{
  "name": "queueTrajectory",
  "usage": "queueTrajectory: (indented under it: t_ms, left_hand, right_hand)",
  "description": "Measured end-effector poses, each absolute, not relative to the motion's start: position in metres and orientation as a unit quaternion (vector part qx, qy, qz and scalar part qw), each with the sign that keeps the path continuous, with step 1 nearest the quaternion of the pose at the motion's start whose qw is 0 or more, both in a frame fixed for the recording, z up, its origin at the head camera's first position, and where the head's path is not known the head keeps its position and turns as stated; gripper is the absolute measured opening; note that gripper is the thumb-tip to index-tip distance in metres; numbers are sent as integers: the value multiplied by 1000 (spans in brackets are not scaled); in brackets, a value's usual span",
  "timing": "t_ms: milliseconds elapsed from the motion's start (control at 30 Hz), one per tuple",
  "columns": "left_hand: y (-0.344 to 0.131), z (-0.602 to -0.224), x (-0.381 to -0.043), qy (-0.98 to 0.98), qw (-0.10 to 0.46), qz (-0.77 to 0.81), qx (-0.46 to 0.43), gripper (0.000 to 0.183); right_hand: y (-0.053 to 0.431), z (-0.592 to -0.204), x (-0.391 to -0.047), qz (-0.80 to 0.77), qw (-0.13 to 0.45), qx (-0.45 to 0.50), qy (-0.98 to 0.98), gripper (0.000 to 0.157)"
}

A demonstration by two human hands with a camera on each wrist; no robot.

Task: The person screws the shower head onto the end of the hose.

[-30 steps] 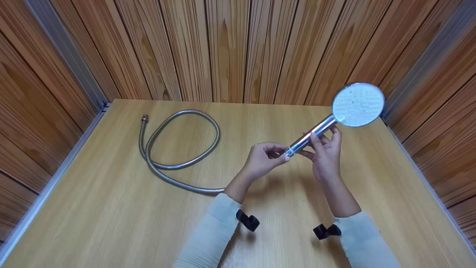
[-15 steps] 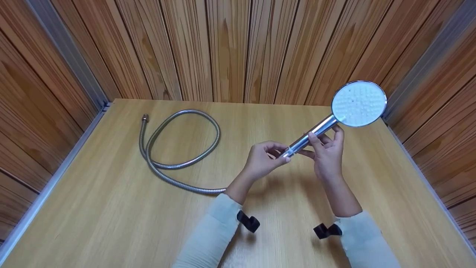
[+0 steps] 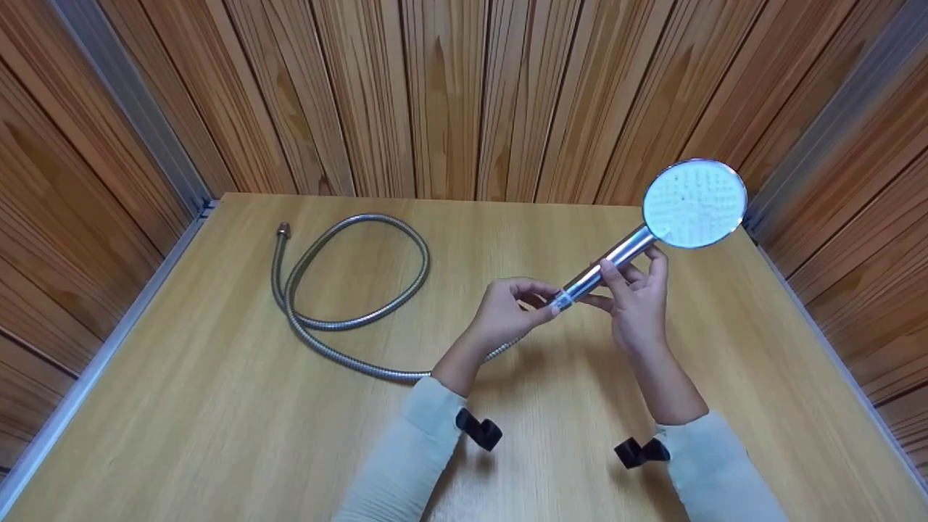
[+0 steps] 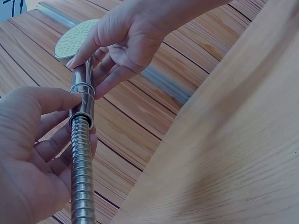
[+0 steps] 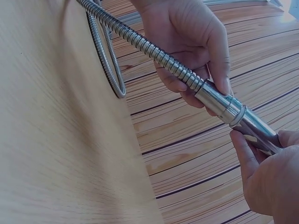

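A chrome shower head (image 3: 694, 204) with a round white nozzle face is held tilted above the table, its face up at the right. My right hand (image 3: 638, 308) grips its handle (image 3: 616, 255) between thumb and fingers. At the handle's lower end my left hand (image 3: 507, 312) pinches the metal hose nut (image 4: 84, 106), which sits against the handle's end in both wrist views. From the nut the ribbed metal shower hose (image 4: 82, 172) runs down past the left hand. In the head view the left wrist hides part of the hose.
The rest of the hose (image 3: 348, 324) lies in a loop on the left of the wooden table (image 3: 217, 428). Its free end (image 3: 283, 230) carries a copper-coloured nut. Wood-panelled walls (image 3: 442, 94) close off the back and both sides.
The left hand has shifted slightly at the nut, and a stretch of hose now shows beside its wrist. The shower head has turned and moved a little; both hands keep their places on it.
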State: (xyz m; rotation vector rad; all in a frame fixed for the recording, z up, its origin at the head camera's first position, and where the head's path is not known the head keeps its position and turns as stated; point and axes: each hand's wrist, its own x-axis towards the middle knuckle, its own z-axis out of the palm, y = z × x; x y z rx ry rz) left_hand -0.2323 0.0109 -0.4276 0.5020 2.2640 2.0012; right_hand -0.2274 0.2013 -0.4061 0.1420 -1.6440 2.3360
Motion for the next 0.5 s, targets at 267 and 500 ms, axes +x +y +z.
queueTrajectory:
  t_ms: [267,500]
  left_hand:
    - [11,-426,-233,749,48,643,150,21]
    - [12,-428,-235,742,69,648,156,20]
  right_hand:
    - [202,-403,-226,809,144,41,-569,57]
    - [201,-405,-228,811,142,31,-567,56]
